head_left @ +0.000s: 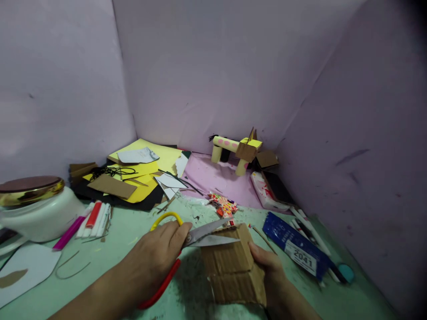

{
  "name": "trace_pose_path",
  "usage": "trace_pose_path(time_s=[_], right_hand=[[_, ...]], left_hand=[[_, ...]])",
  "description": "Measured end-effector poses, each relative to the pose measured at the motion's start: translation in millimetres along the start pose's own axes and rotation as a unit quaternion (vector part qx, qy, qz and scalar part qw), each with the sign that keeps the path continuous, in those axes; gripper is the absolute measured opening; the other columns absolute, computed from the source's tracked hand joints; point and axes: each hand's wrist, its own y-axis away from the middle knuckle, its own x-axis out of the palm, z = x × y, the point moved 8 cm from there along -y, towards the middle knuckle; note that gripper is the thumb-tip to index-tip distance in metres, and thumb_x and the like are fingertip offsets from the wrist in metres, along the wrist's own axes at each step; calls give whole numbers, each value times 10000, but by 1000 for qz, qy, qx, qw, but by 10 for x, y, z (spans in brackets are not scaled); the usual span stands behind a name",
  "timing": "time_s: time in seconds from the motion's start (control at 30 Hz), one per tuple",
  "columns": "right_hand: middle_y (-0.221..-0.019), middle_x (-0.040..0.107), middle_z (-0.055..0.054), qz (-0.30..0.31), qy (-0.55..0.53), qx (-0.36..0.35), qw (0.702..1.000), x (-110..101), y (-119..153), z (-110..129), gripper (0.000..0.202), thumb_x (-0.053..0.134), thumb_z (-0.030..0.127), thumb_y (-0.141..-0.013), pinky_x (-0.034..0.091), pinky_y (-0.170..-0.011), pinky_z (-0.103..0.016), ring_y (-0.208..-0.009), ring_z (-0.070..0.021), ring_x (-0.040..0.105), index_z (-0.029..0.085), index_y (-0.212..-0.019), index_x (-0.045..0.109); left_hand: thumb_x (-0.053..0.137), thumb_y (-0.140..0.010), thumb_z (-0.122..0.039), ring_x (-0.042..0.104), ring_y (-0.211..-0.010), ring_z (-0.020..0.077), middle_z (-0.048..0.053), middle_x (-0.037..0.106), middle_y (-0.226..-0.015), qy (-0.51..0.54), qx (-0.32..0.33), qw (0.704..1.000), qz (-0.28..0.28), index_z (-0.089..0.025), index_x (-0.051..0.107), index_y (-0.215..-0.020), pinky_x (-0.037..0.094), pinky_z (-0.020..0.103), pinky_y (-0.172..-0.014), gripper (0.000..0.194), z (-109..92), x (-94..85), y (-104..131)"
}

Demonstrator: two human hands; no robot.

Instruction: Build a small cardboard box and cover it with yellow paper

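Observation:
My left hand (151, 253) is closed on scissors (213, 241) with one yellow and one red handle loop. Their metal blades are spread apart and point right, reaching over the top part of a piece of brown corrugated cardboard (230, 269). Whether the lower blade touches the cardboard I cannot tell. My right hand (271, 271) grips that cardboard at its right side, thumb in view and the other fingers hidden. Creases run across the piece, and its right edge is bent. Just beyond the blade tips lies a crumpled colourful patterned wrapper (224, 204).
At the back stands a yellow paper animal figure (227, 143) on a pink sheet (213, 175). Yellow paper (150, 153) and cardboard scraps (113, 186) pile up at left. Markers (96, 220) lie beside a white jar (43, 215). On the right is a blue packet (280, 233).

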Motion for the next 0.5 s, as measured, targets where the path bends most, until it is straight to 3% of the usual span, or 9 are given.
trace_pose_path(time_s=[0.3,0.5], right_hand=[[-823,783,-90,-35,-10,-19,999,-201,11,-47,333,722,342,-698,512,-783,-395,-780,-278,732,168,-982,729],[-875,778,-99,-5,-1,-37,999,-19,-13,35,345,759,363,-670,498,-761,-358,-843,-275,717,155,-945,741]], left_hand=[[295,-877,-28,625,-824,232,112,624,-940,-37,7,999,13,-133,340,-1279,557,373,-673,417,-37,-11,-8],[267,-894,-18,647,-785,229,108,646,-927,-44,10,999,-3,-141,323,-1307,560,361,-625,435,-9,38,40]])
